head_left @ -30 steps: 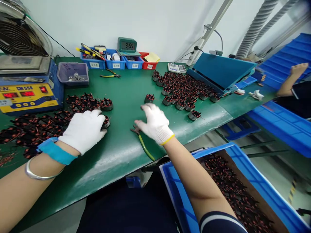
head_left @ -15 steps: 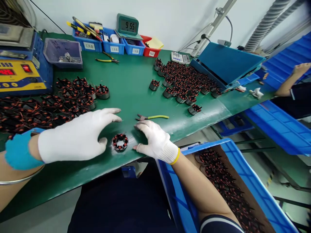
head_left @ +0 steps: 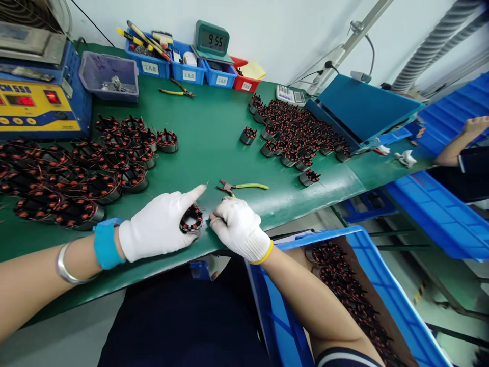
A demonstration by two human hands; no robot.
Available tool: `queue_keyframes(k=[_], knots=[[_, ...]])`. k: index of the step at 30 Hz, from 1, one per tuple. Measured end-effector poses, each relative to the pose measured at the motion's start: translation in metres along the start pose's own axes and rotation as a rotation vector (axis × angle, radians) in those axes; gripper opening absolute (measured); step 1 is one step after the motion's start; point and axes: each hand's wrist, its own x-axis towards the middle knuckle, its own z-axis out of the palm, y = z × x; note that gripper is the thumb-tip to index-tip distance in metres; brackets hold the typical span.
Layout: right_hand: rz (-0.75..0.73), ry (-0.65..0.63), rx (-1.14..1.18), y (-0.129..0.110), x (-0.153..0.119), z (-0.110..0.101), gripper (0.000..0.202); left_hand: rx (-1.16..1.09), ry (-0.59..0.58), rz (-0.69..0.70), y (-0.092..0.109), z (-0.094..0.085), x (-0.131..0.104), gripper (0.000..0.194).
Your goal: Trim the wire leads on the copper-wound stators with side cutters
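A ring-shaped copper-wound coil (head_left: 191, 219) sits near the table's front edge. My left hand (head_left: 162, 221), in a white glove, is closed round its left side, with the thumb below and the index finger stretched past its top. Just right of the coil is my right hand (head_left: 237, 224), also white-gloved. Its fingers are pinched together near the thin wires at the coil's side; what they hold is too small to make out. Pliers with yellow-green handles (head_left: 250, 186) lie right behind my right hand.
Many coils (head_left: 78, 211) crowd the left of the green table (head_left: 206, 153); another group (head_left: 294, 127) lies at the back right. A blue crate (head_left: 359, 234) of coils stands at my right. Tool boxes (head_left: 189, 75) line the wall. Another person's arm (head_left: 460, 140) shows far right.
My left hand has moved right and taken hold of the coil. The fingers of my right hand, spread before, have closed together. The view has shifted slightly.
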Motion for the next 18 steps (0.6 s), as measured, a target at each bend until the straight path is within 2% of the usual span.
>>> queue_keyframes(k=[3, 6, 9, 13, 16, 18], knots=[[-0.046, -0.012, -0.070, -0.003, 0.000, 0.004, 0.023, -0.133, 0.031, 0.038, -0.005, -0.001, 0.003, 0.094], [-0.045, 0.001, -0.067, -0.003, -0.001, 0.007, 0.022, -0.178, 0.169, -0.119, -0.003, 0.003, 0.004, 0.108], [-0.031, 0.027, -0.098, -0.001, 0.000, 0.006, 0.021, -0.211, 0.191, -0.227, 0.000, 0.008, 0.004, 0.100], [-0.017, 0.102, -0.166, 0.001, 0.003, 0.000, 0.024, -0.188, 0.165, -0.202, 0.001, 0.008, 0.003, 0.095], [0.026, 0.159, 0.076, -0.003, 0.008, -0.004, 0.024, -0.171, 0.140, -0.182, -0.002, 0.005, 0.003, 0.095], [0.085, 0.081, 0.266, -0.004, 0.012, -0.004, 0.023, -0.198, 0.094, -0.174, -0.003, 0.003, 0.004, 0.097]])
